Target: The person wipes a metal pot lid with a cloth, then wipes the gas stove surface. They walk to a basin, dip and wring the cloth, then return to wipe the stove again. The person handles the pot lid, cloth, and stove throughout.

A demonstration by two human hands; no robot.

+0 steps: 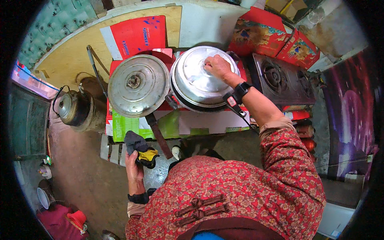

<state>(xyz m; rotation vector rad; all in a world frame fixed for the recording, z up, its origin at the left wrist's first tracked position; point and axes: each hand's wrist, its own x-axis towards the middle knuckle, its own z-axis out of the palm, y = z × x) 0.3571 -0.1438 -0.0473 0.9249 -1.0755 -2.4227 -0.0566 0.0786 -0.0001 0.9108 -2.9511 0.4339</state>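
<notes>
My right hand grips the knob of a shiny metal lid, which sits over a dark-rimmed pot. The knob is mostly hidden by my fingers. Low in front of the counter, my left hand holds a bunched dark grey and yellow cloth item, perhaps a glove. Left of the pot lies a duller, stained metal lid with a dark central knob. From under it a long brown handle sticks out towards me. A black part with a red-and-white label shows beneath my right wrist.
A two-burner gas stove stands to the right, with red printed cardboard behind it. On the left, a blackened kettle rests by a round stove body. Cardboard covers the counter; a red box panel leans behind.
</notes>
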